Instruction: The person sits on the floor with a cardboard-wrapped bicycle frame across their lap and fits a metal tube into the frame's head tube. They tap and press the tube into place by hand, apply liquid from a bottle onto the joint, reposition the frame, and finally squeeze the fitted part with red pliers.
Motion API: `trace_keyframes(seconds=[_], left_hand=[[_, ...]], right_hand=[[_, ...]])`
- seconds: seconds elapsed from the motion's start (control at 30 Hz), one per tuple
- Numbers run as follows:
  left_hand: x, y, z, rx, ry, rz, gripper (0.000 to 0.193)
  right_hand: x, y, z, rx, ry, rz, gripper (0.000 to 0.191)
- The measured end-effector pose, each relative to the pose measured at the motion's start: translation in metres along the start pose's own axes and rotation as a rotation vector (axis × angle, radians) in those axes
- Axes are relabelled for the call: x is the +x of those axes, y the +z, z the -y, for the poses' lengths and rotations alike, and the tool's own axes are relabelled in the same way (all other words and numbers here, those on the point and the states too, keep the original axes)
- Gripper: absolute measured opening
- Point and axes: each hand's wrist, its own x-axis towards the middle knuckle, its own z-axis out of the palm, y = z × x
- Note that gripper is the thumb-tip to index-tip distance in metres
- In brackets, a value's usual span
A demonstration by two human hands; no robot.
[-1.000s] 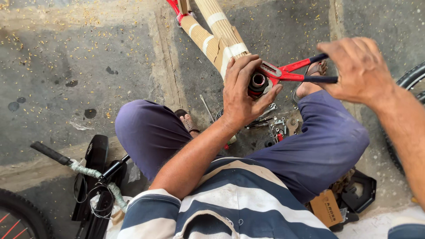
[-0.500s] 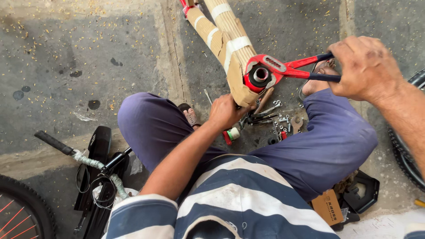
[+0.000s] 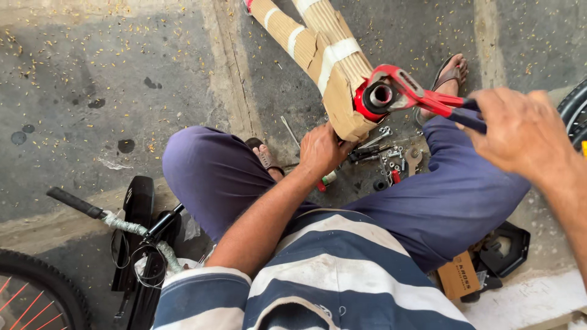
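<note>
A bicycle frame wrapped in brown cardboard and white tape [image 3: 324, 46] slants up from between my knees. Its red open tube end [image 3: 380, 96] faces me. My right hand [image 3: 520, 131] is closed on the dark handles of red pliers [image 3: 422, 95], whose jaws clamp around that tube end. My left hand [image 3: 321, 150] grips the lower edge of the cardboard wrap, just below the tube. I sit on the concrete in purple trousers [image 3: 214, 177] and a striped shirt.
Spanners and small metal parts [image 3: 388, 159] lie on the ground between my legs. A handlebar with black grip and cables [image 3: 104, 214] lies at lower left beside a wheel [image 3: 30, 293]. A small cardboard box [image 3: 458, 275] and a black part [image 3: 504, 247] sit at right.
My left hand came off the tube end and dropped down to the cardboard's lower edge. The right hand and pliers stayed clamped on the tube, shifting slightly.
</note>
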Motion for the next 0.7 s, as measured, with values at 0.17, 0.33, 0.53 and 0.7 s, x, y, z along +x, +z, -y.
trace_keyframes(seconds=[0.17,0.33,0.53,0.7], left_hand=[[0.004,-0.007,-0.005,0.01,-0.001,0.032,0.053],[0.006,-0.009,-0.012,0.018,-0.015,0.054,0.056],[0.006,-0.006,-0.01,0.022,-0.015,0.044,0.056],[0.006,-0.01,-0.01,0.015,-0.002,0.05,0.057]], right_hand=[[0.025,0.0,-0.017,0.055,-0.209,-0.155,0.049],[0.048,-0.011,-0.03,-0.134,-0.276,-0.241,0.051],[0.074,-0.012,-0.051,-0.159,-0.383,-0.316,0.048],[0.096,-0.015,-0.056,-0.162,-0.516,-0.373,0.043]])
